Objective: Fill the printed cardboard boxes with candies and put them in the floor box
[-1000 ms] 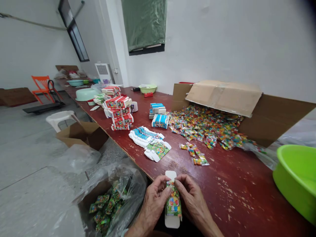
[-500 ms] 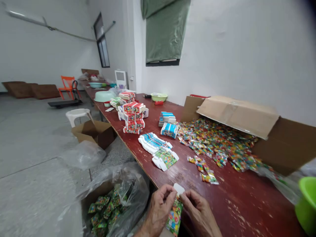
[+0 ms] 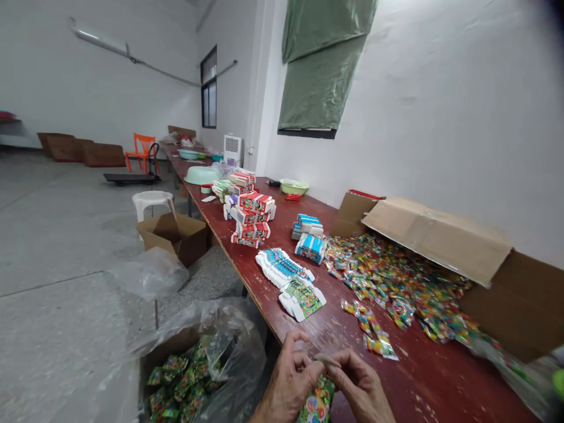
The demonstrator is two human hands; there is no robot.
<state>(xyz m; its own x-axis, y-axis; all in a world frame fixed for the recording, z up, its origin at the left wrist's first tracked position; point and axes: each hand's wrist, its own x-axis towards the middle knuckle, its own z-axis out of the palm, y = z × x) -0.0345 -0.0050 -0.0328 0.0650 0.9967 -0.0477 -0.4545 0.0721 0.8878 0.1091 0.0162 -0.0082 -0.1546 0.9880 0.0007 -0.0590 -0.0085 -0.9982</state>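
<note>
A small green printed carton (image 3: pixel 318 400) stands between my hands at the table's front edge. My left hand (image 3: pixel 288 379) is closed around its left side, with the thumb near the top. My right hand (image 3: pixel 359 382) pinches the carton's top flap from the right; the fingertips of both hands meet there and partly cover the flap. Just beyond lie flat green cartons (image 3: pixel 303 298) and a fanned row of flat blue cartons (image 3: pixel 282 267). A few wrapped candies (image 3: pixel 372 329) lie on the table to the right of them.
An overturned cardboard box (image 3: pixel 440 229) spills a heap of wrapped candies (image 3: pixel 392 276) over the red table (image 3: pixel 440 376). Bundled red cartons (image 3: pixel 253 217) and blue cartons (image 3: pixel 311 248) stand farther back. Below left, a plastic-lined box holds filled green packs (image 3: pixel 187 379).
The white flap that stood up from the carton is now folded down under my fingers. My view has tilted up and turned left a little.
</note>
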